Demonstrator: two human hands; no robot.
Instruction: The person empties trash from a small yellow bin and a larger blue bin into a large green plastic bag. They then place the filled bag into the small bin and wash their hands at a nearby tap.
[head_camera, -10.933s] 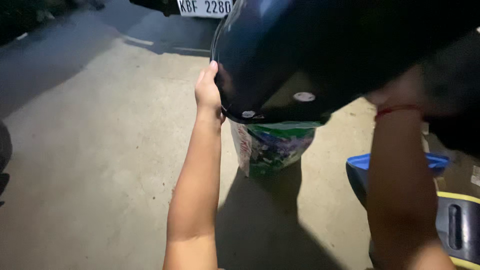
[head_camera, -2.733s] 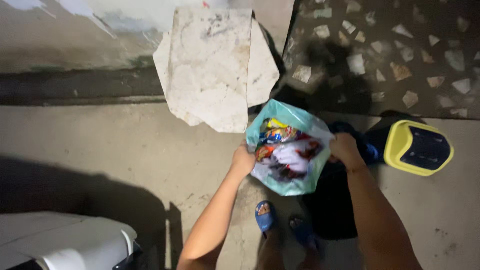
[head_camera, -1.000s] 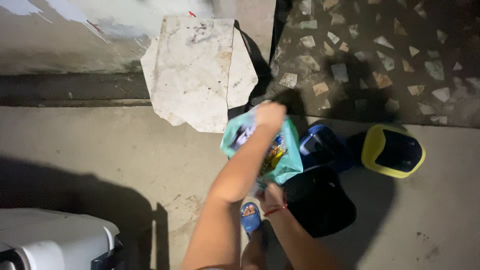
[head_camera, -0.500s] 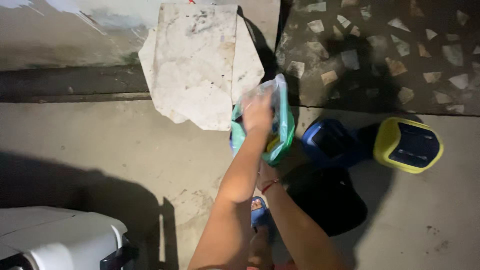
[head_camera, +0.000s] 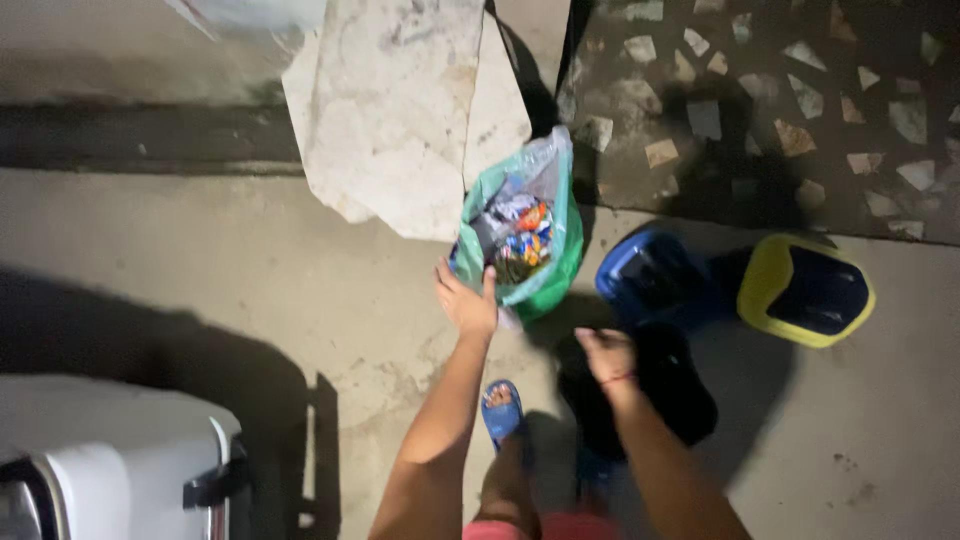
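Concrete yard floor (head_camera: 200, 290), dim light; green plastic bag (head_camera: 545, 275) of wrappers stands at 12 o'clock, mouth gaping. Left hand (head_camera: 466, 300) spread wide against bag's near rim; right hand (head_camera: 606, 355) loose, empty, over black bag (head_camera: 680, 400). Blue stool (head_camera: 650, 280), yellow stool (head_camera: 805, 290) at 2 o'clock

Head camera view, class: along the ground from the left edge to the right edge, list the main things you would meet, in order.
White container with black handle → leaning stone slab → green plastic bag of wrappers → blue tub → yellow-rimmed tub.
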